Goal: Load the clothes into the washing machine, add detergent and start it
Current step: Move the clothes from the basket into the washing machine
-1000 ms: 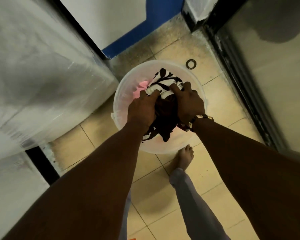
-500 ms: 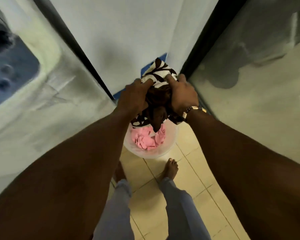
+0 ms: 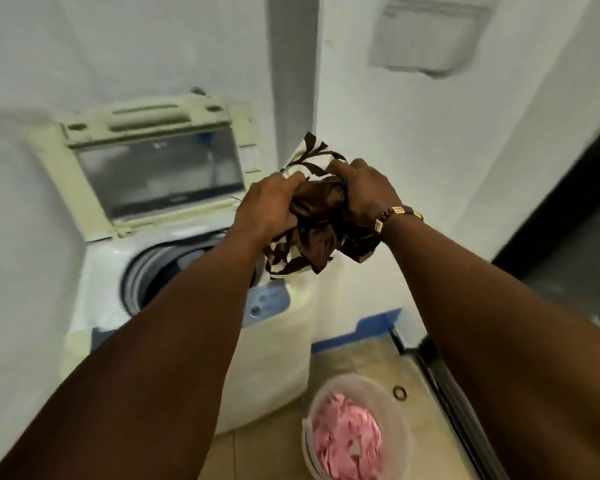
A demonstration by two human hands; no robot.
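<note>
Your left hand [image 3: 269, 206] and right hand [image 3: 364, 192] clench a bunched brown-and-cream garment [image 3: 312, 216], frame centre: soft, light, silky; grip gathered folds above the washing machine drum [image 3: 160, 271].

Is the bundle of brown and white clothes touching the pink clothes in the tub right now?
Apart. The head view shows the brown and white clothes held up by the washing machine, with floor and machine between them and the pink clothes in the tub.

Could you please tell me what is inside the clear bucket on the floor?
The bucket holds pink cloth. Whatever lies under that cloth is covered.
</note>
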